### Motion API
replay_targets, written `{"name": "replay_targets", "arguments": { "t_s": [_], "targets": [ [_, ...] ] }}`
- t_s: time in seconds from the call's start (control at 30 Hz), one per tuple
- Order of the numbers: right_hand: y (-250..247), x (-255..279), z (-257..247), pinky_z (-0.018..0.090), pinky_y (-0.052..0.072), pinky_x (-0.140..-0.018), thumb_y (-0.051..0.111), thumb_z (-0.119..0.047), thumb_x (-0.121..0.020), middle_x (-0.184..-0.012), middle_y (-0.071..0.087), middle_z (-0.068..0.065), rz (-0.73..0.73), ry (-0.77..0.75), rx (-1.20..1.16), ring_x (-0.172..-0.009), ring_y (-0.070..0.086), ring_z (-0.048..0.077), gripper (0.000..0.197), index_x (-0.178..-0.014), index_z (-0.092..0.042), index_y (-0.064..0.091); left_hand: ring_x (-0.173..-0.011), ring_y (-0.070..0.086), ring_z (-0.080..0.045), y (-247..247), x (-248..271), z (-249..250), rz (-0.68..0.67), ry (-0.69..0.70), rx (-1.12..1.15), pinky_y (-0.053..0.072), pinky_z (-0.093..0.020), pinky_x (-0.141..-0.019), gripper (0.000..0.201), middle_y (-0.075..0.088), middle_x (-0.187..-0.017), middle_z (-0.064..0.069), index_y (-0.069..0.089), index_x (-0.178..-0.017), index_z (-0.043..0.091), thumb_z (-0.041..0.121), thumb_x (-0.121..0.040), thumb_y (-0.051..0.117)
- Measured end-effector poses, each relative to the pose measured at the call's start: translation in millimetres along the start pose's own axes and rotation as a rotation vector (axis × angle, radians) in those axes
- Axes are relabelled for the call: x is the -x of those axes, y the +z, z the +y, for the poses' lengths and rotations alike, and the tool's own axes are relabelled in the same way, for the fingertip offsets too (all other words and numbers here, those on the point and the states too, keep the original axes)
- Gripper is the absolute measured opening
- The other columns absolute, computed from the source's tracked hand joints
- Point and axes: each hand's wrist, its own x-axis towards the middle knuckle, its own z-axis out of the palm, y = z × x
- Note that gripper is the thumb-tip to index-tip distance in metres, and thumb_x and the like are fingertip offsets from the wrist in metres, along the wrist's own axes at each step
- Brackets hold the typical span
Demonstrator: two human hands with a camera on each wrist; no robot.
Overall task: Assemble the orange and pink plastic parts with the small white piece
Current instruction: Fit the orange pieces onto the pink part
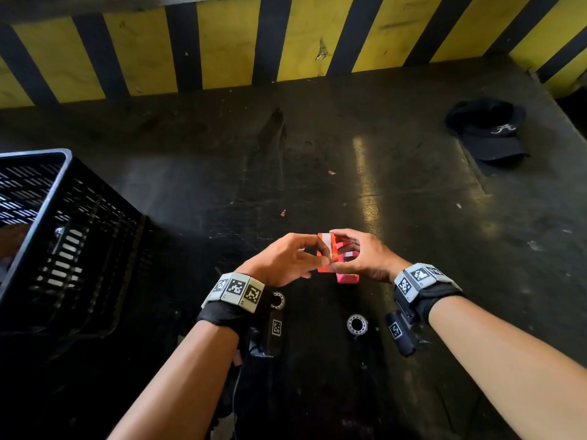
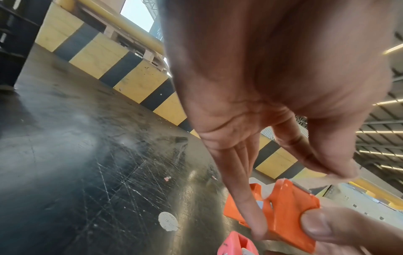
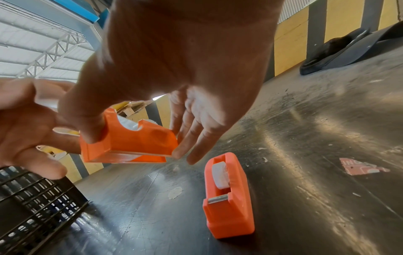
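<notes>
Notched orange dispenser body (image 3: 135,139), white insert

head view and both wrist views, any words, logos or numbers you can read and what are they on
"A", a white script letter, on the black cap.
Wristband tags: square black-and-white codes, tiny characters under them too small to read.
Pink scrap stuck on the table: pale letters, too blurred to read.
Round white sticker on the table: faint print, unreadable.

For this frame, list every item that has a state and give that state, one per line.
orange part: lifted off the table, held by both hands
pink part: resting on the table, white piece seated inside
left hand: pinching the orange part
right hand: gripping the orange part
black crate: on the table
cap: lying on the table
</notes>
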Motion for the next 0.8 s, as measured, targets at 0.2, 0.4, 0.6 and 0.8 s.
{"name": "replay_targets", "arguments": {
  "t_s": [0.2,0.4,0.6,0.8],
  "targets": [
    [-1,-1,-3,0.049,0.055,-0.102,0.09,-0.05,-0.05,-0.128,0.065,-0.004,-0.012,0.014,-0.037,-0.116,0.067,0.018,0.103,-0.144,-0.03,0.052,-0.108,0.071,-0.011,3,4,-5,0.028,0.064,-0.116,0.058,-0.039,-0.102,0.008,0.07,-0.124,0.008,0.075,-0.095,0.026,0.019,-0.091,0.075],
    [-5,0,-7,0.049,0.052,-0.104,0.09,-0.049,-0.05,-0.132,0.064,-0.003,-0.024,0.022,-0.053,-0.119,0.065,0.019,0.104,-0.145,-0.03,0.052,-0.119,0.068,-0.016,5,6,-5,0.056,0.058,-0.09,0.062,-0.038,-0.093,0.039,0.064,-0.13,0.007,0.058,-0.11,0.026,0.009,-0.083,0.081],
    [-4,4,-12,0.048,0.051,-0.106,0.09,-0.048,-0.048,-0.137,0.06,-0.002,-0.021,0.013,-0.091,-0.127,0.06,0.02,0.109,-0.147,-0.025,0.052,-0.1,0.075,-0.012,3,1,-8,0.151,0.036,-0.046,0.064,-0.038,-0.089,0.064,0.057,-0.142,-0.001,0.041,-0.138,0.03,0.025,-0.088,0.08],
    [-5,5,-16,0.039,0.05,-0.109,0.096,-0.012,-0.066,-0.137,0.063,-0.003,-0.095,0.005,-0.104,-0.12,0.067,0.013,0.1,-0.152,-0.018,0.047,-0.09,0.077,-0.012,6,-3,-22,0.166,0.054,-0.094,0.064,-0.037,-0.086,0.083,0.057,-0.145,-0.002,0.042,-0.144,0.032,0.021,-0.077,0.09]
  ]
}}
